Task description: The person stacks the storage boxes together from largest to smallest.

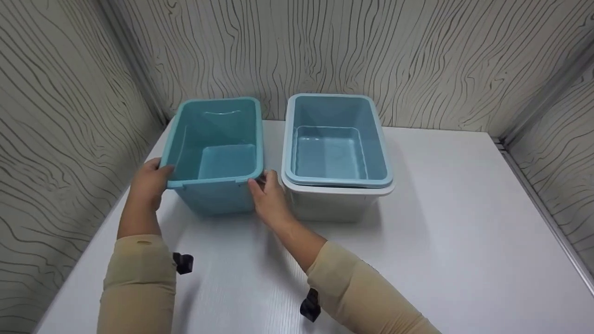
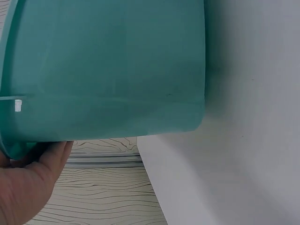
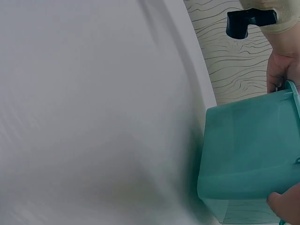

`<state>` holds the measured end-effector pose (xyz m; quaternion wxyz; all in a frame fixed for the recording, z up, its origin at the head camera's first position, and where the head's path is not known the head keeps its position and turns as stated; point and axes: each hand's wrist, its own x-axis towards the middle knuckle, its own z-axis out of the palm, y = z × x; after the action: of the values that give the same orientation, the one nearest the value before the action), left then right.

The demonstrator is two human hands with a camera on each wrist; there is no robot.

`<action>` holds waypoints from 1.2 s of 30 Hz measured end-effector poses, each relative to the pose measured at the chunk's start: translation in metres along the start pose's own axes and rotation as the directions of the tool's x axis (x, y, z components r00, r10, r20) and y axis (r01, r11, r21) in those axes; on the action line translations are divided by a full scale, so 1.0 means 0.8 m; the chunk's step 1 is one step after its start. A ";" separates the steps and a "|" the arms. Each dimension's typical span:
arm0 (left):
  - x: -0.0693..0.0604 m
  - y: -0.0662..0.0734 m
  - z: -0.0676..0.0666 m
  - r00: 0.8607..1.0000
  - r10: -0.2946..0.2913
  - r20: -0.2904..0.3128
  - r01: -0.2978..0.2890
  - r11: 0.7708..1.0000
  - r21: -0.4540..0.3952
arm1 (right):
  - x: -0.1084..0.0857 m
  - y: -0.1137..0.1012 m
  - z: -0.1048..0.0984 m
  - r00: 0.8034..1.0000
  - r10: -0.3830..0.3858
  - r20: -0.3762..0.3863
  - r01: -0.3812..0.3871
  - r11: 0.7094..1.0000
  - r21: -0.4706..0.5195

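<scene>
In the head view a teal plastic storage bin [image 1: 218, 197] stands at the left of the table, its open top facing up and its inside bare. My left hand [image 1: 149, 182] grips its rim at the near left corner, thumb over the edge. At the near right corner my right hand [image 1: 271, 199] holds the same rim. The left wrist view shows the bin's side wall [image 2: 108, 70] up close, with the left hand [image 2: 28, 187] under the rim. Both hands appear at the bin's corners in the right wrist view, the right hand [image 3: 287, 204] only partly.
Right of the teal bin, a light blue bin [image 1: 332, 160] sits nested inside a white bin [image 1: 329, 206]. Wood-grain patterned panels [image 1: 325, 51] rise behind and beside the white table [image 1: 464, 222]. Each sleeve carries a black wrist mount [image 1: 184, 263].
</scene>
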<state>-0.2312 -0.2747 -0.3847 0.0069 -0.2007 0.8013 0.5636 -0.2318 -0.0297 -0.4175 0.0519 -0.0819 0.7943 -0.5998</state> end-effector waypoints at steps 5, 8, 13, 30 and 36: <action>-0.004 0.004 -0.007 1.000 0.009 0.002 -0.009 0.997 -0.079 | -0.005 -0.018 0.001 1.000 -0.010 -0.015 0.010 1.000 0.024; -0.006 0.008 -0.008 1.000 0.016 -0.023 -0.019 0.992 -0.128 | -0.005 -0.030 -0.003 0.999 -0.031 -0.032 0.031 0.999 0.017; -0.009 0.021 -0.006 0.997 0.047 -0.066 -0.058 0.984 -0.168 | -0.001 -0.046 -0.014 0.998 -0.020 -0.055 0.021 0.999 0.030; -0.033 0.082 -0.002 0.975 0.129 -0.180 -0.163 0.969 -0.188 | -0.009 -0.092 -0.052 0.995 -0.062 -0.072 0.075 0.978 0.195; -0.042 0.101 0.000 0.967 0.145 -0.208 -0.194 0.951 -0.242 | -0.017 -0.109 -0.066 0.993 -0.090 -0.071 0.103 0.971 0.216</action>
<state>-0.2272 -0.2415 -0.3040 -0.1436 -0.1821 0.7319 0.6408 -0.2220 -0.0010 -0.3192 0.0074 -0.0961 0.7193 -0.6879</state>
